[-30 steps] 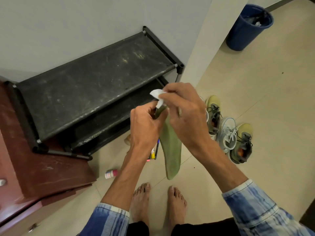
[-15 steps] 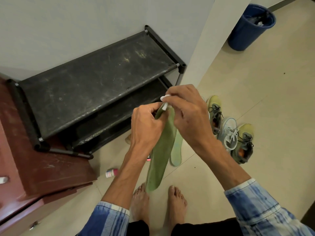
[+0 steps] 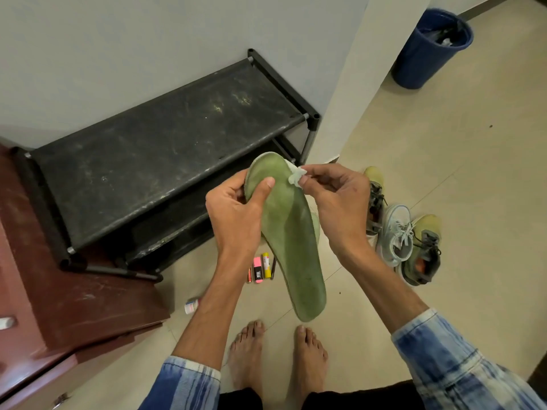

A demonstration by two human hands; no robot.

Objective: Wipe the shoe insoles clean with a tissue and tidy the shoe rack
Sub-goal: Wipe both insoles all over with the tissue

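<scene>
Insole [image 3: 291, 250]: green, held in the air over the floor in front of the rack, broad face up toward the camera.
Change: half a second before it hung edge-on from the fingers; it was now turned flat, its whole face exposed.
Left hand [image 3: 233, 214]: clenched on the insole's upper end, thumb across the face, fingers behind.
Right hand [image 3: 340, 208]: pinched a small wad of tissue [image 3: 297, 176] between thumb and fingers, the wad touching the insole's upper right edge.
Second insole [image 3: 316, 226]: only a pale sliver showed behind the first; where it rested could not be told.
Rack [image 3: 165, 149]: black, both shelves bare of shoes, top shelf dusty and scuffed.
Shoes [image 3: 405, 232]: three on the floor, right of the hands, off the rack.
Small items [image 3: 260, 269]: markers and the like on the floor near the rack's foot.
Judgement: the turn readied the face for wiping; the wipe looked barely begun, and the rack tidying was not yet started.
</scene>
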